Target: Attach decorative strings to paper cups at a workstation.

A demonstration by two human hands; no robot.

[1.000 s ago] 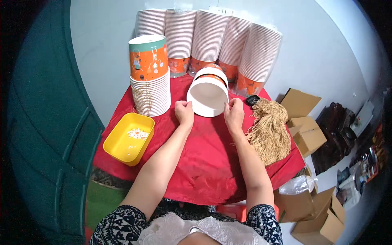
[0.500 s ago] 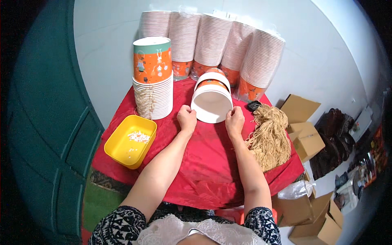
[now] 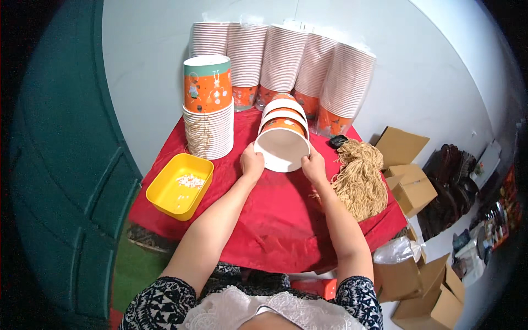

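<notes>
A short nested row of orange paper buckets [image 3: 284, 125] with white rims lies on its side on the red cloth, open mouths toward me. My left hand [image 3: 252, 161] pinches the left side of the nearest bucket's rim, and my right hand [image 3: 314, 165] grips the right side. The white inside of that bucket [image 3: 281, 148] faces me. To the left stands an upright stack of white-rimmed buckets [image 3: 220, 132], strings hanging down its side, with an upside-down orange and green bucket [image 3: 208, 91] on top. A bundle of tan string [image 3: 360, 181] lies right of my right hand.
A yellow tub [image 3: 168, 187] with small white and reddish bits sits at the left of the red-covered table [image 3: 269, 236]. Several tall plastic-wrapped bucket stacks [image 3: 284, 60] line the wall. A black object [image 3: 337, 142] lies by the string. Cardboard boxes [image 3: 411, 190] stand at right.
The nearest bucket has come slightly toward me, and more rims and orange bands show behind it. Both hands have moved with its rim; the view has shifted a little.
</notes>
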